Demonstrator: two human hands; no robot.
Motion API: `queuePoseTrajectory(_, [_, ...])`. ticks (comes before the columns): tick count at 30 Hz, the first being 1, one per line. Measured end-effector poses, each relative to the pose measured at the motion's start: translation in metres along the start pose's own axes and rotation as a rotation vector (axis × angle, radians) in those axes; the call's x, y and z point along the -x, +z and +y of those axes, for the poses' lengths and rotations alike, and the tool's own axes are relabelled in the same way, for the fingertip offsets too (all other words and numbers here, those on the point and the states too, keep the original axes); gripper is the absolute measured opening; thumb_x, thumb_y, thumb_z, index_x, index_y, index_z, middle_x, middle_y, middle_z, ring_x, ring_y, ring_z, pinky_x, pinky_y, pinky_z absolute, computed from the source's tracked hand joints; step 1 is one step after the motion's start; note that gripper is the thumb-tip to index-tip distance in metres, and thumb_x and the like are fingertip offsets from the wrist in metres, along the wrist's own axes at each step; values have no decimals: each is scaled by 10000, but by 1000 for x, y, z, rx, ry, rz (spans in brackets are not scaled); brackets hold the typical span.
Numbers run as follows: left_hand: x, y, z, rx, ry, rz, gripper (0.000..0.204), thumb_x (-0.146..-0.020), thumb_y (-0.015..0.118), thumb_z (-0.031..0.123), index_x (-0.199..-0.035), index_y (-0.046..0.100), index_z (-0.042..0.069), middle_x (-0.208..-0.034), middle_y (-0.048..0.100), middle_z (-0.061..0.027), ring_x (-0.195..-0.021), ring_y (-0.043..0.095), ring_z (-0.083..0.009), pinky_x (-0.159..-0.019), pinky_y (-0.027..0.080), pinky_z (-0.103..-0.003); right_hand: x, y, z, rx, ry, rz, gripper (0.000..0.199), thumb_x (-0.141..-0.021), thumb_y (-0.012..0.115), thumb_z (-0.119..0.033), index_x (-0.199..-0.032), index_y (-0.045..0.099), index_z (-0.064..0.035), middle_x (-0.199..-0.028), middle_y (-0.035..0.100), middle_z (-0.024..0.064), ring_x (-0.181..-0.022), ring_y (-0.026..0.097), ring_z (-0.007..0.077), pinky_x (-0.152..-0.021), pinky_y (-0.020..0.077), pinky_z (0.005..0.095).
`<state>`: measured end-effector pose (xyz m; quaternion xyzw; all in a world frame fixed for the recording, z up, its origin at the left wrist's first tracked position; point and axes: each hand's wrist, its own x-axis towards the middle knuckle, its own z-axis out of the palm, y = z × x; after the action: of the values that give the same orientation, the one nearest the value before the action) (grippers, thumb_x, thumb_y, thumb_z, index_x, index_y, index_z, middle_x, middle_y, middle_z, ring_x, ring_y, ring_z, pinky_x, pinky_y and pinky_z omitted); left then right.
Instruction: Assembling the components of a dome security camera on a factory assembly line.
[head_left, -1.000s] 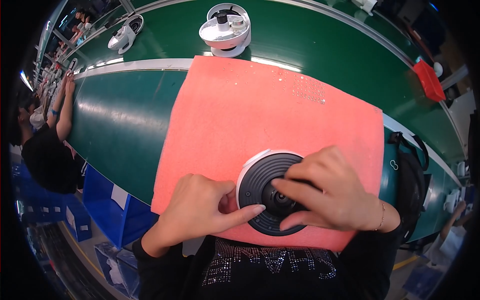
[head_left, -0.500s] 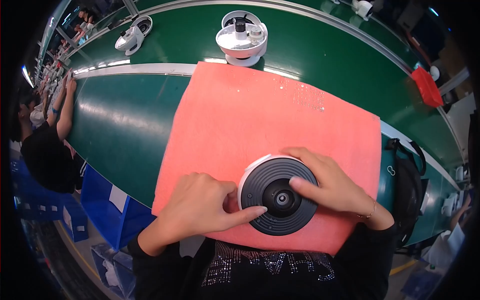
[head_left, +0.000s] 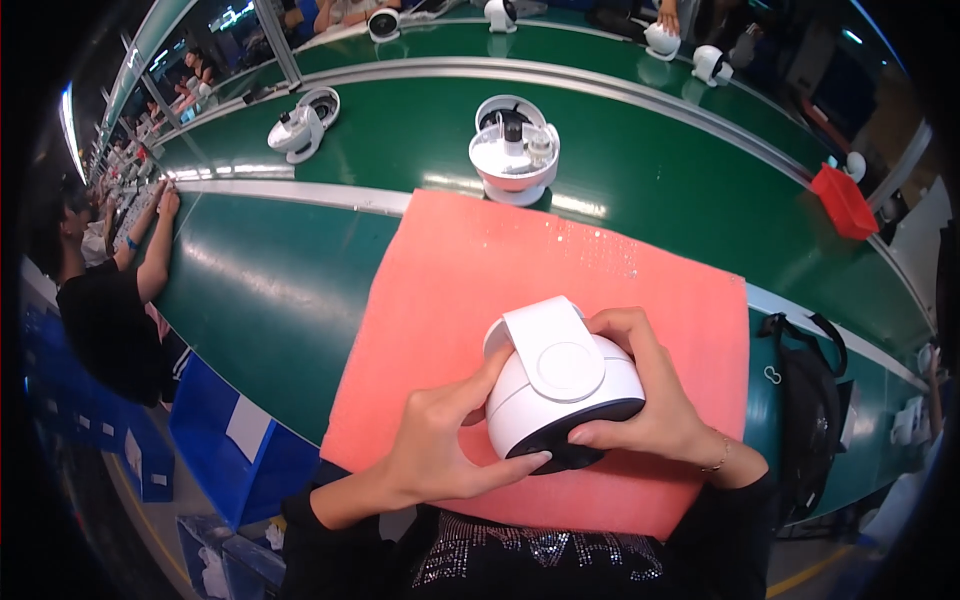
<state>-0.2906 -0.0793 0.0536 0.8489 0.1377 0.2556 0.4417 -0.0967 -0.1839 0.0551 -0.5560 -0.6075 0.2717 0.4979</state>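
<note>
A green workbench (head_left: 270,290) adjoins a green conveyor belt (head_left: 400,130) edged by a metal rail (head_left: 500,71); a metal post (head_left: 277,43) stands beyond, a tube lamp (head_left: 69,130) glows at far left, and a yellow line (head_left: 801,577) marks the grey floor (head_left: 806,556).

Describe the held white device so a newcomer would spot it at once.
Find the pink mat. Over its near part, the left hand and right hand hold a rounded white device with a black face. Unlike the white unit just beyond the mat, whose inner parts show, its shell looks closed.
</note>
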Motion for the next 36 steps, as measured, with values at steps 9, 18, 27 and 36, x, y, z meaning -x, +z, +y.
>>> queuePoseTrajectory(9, [-36, -33, 20, -76, 93, 103, 803, -624, 767, 209, -1277, 394, -72, -962, 637, -177, -893, 636, -213, -767, 519, -316, -46, -13, -13, -40, -217, 145, 739, -593, 816, -296, -1139, 400, -24, -1079, 548, 189, -1039, 553, 276, -893, 433, 367])
queuePoseTrajectory(18, [-96, -38, -47, 1021, 242, 115, 758, -804, 568, 445, -1363, 242, 53, -1342, 369, -143, -1209, 410, -292, -998, 353, -433, -64, -3, -28, -162, -399, 263, 1077, -585, 779, -124, -1413, 90, -108, -1331, 331, 168, -1231, 380, 287, -1006, 352, 406])
queuePoseTrajectory(27, [-167, 13, -44, 1007, 135, 333, 730, -800, 374, 615, -1341, 313, 130, -1334, 381, -120, -1189, 422, -326, -972, 376, -476, -78, -28, 1, -19, -394, 557, 1005, -599, 768, -164, -1398, 161, -117, -1288, 402, 195, -1103, 512, 315, -859, 500, 407])
queuePoseTrajectory(36, [-208, 55, -60, 1233, -56, 130, 607, -893, 334, 558, -1355, 291, 166, -1357, 359, -68, -1217, 399, -264, -1013, 350, -436, -87, -46, 32, 207, -372, 844, 959, -594, 768, -153, -1371, 207, -106, -1281, 361, 201, -1136, 458, 327, -800, 513, 379])
